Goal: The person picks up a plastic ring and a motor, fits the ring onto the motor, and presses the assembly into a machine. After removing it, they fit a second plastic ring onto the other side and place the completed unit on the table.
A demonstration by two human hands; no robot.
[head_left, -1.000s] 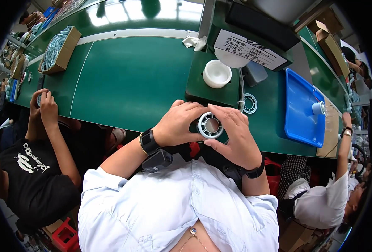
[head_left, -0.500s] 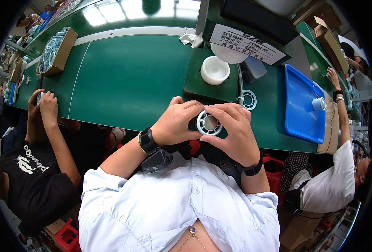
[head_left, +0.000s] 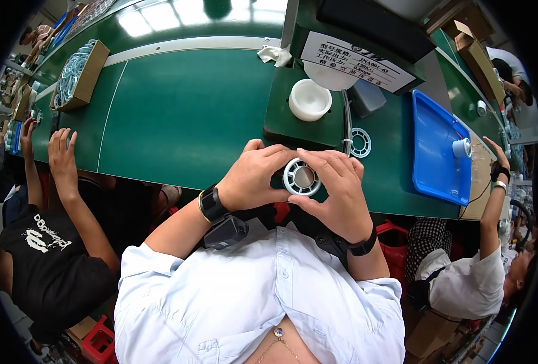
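A round, pale blue and white plastic part point(head_left: 301, 177) sits upright between my hands, at the table's near edge. It has a slotted ring around a plain grey-brown centre. My left hand point(head_left: 252, 176) grips its left side, with the thumb below and fingers above. From the other side my right hand point(head_left: 342, 188) closes on it, thumb under the rim and fingers over the top. The fingertips of both hands nearly meet above the part. Just beyond the right hand, a similar pale blue slotted ring point(head_left: 368, 143) lies flat on the green table point(head_left: 178, 115).
A press machine point(head_left: 366, 36) with a white round cup point(head_left: 310, 100) on its base stands ahead. At right is a blue tray point(head_left: 430, 164) holding a pale cylindrical piece point(head_left: 461, 148). A carton point(head_left: 93, 85) of pale blue rings stands far left. Co-workers sit on both sides.
My hands and the part stay nearly still. The left co-worker's hands have moved apart, and the small piece they held is no longer seen there. The right co-worker's arm has drawn back toward the near side.
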